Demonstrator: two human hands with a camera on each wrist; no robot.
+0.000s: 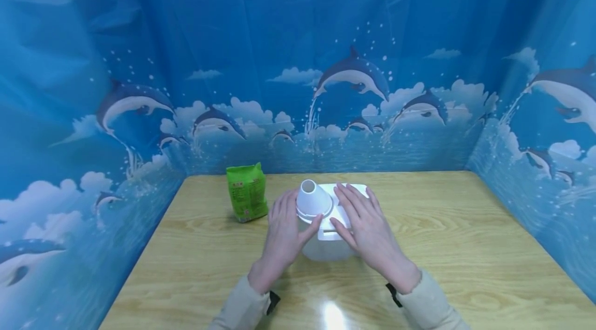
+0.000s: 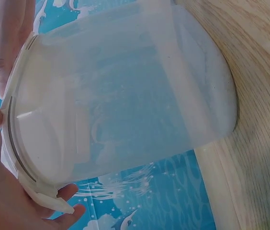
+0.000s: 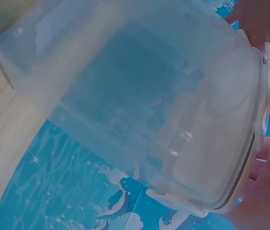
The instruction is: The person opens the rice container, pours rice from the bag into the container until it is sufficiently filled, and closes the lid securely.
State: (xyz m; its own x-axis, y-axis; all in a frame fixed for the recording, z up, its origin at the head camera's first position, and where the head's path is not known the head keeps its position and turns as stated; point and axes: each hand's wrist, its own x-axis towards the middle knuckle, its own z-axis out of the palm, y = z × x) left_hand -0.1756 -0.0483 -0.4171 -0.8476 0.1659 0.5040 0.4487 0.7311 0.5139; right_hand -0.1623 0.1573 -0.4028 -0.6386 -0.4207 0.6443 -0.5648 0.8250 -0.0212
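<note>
A translucent plastic container (image 1: 326, 253) with a white lid (image 1: 329, 223) stands upright on the table. On the lid's left part rises a white cone-shaped spout (image 1: 309, 199) with a round opening. My left hand (image 1: 282, 229) grips the lid's left edge; its thumb lies along the front rim. In the left wrist view, its fingertips reach round a white side latch (image 2: 53, 203) that sticks out. My right hand (image 1: 370, 229) rests on the lid's right part, fingers extended. In the right wrist view, another latch (image 3: 178, 203) juts from the rim. The container's walls look see-through, with no contents visible.
A green printed bag (image 1: 247, 193) stands behind and left of the container on the wooden table (image 1: 456, 237). Blue curtains (image 1: 261, 35) with dolphins and clouds enclose the table at the back and both sides.
</note>
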